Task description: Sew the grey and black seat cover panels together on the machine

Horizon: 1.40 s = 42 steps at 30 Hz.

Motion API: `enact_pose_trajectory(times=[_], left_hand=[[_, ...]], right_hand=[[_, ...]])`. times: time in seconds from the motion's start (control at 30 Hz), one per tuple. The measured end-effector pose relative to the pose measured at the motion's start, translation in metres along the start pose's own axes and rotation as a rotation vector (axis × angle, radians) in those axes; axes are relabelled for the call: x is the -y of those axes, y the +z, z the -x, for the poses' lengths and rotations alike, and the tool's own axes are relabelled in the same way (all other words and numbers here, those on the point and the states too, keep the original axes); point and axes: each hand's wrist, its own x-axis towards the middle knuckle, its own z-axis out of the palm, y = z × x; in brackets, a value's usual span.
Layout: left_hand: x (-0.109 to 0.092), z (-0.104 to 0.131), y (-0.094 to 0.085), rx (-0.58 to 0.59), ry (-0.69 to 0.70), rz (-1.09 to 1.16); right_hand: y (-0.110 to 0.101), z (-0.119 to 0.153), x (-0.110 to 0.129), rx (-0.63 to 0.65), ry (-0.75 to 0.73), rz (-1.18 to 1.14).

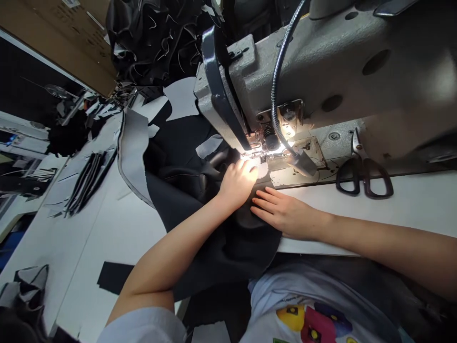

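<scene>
Black material [221,247] spreads over the white table and hangs past its front edge, with part of it under the lit needle area of a grey sewing machine [321,71]. My left hand [238,183] rests on the material right beside the needle, fingers bent and pressed together; whether they pinch an edge is hidden. Just right of it, my right hand [282,212] lies flat on the same material with fingers spread. Dark-handled scissors [364,174] lean against the machine base, right of my right hand.
A flexible lamp cable [276,81] hangs in front of the machine. Grey-backed pieces [134,152] and a dark stack of strips [85,183] lie on the table to the left. Bunched black pieces [157,43] are heaped behind, near a cardboard box [60,38].
</scene>
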Motion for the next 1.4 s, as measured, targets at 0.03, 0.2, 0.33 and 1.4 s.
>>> enact_pose_trajectory(times=[0.03, 0.2, 0.33, 1.4], left_hand=[[0.002, 0.001, 0.001, -0.030, 0.027, -0.008], [0.012, -0.006, 0.012, -0.168, 0.181, 0.062], [0.015, -0.016, 0.017, -0.171, 0.224, 0.032], [-0.008, 0.013, -0.022, 0.292, -0.087, 0.368]], right_hand=[[0.001, 0.000, 0.001, 0.005, -0.010, -0.030], [0.009, -0.003, 0.001, -0.003, 0.055, -0.038], [0.011, -0.012, -0.009, 0.012, 0.133, -0.025], [0.007, -0.026, -0.066, -0.093, 0.610, -0.105]])
